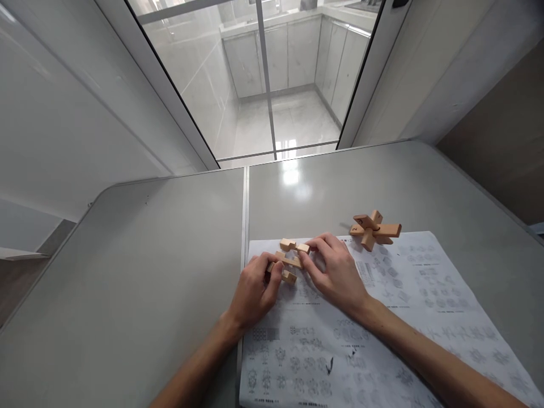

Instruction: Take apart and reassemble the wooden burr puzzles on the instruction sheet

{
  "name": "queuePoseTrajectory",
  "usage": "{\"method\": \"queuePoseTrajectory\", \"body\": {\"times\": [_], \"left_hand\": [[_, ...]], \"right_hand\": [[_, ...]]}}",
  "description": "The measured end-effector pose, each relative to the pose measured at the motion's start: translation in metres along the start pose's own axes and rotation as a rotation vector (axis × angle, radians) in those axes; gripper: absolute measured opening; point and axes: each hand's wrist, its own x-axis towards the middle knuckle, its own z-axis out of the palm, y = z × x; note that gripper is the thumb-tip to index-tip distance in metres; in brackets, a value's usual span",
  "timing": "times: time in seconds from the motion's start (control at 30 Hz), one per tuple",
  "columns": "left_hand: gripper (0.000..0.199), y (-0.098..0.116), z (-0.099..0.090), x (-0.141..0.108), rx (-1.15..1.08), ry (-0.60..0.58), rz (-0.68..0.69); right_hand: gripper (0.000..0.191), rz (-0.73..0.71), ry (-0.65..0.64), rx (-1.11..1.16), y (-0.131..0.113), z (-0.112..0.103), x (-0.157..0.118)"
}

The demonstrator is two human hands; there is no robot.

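Note:
Several notched wooden puzzle pieces lie close together between my hands, over the printed sheet (361,362). My left hand (255,289) pinches the nearest notched piece (289,277) between thumb and fingers, which hide its left end. At the far side, my right hand (338,272) has its thumb and fingertips closed at the right end of another notched piece (288,245). A middle piece (289,260) sits between these two, its right end by my right thumb. Whether the pieces interlock, I cannot tell.
An assembled wooden burr puzzle (370,230) with dark marks stands at the sheet's far edge, right of my hands. The grey table (170,255) has a pale seam (245,209) left of the sheet. Beyond its far edge is a glazed door (272,113).

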Motion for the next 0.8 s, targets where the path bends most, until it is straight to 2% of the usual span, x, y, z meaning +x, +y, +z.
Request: {"method": "queuePoseTrajectory", "body": {"times": [0.23, 0.5, 0.8], "left_hand": [[0.009, -0.0004, 0.0032, 0.0014, 0.033, 0.083, -0.017], [0.015, -0.0053, 0.0029, 0.0038, 0.178, 0.145, 0.009], [0.014, -0.0084, 0.0021, 0.0063, 0.373, 0.046, 0.099]], "right_hand": [[0.008, -0.031, -0.011, -0.032, 0.0006, 0.0017, -0.0004], [0.005, -0.046, -0.056, -0.024, -0.0016, -0.0026, 0.0017], [0.007, -0.106, -0.112, -0.025, -0.0011, -0.0034, 0.0008]]}}
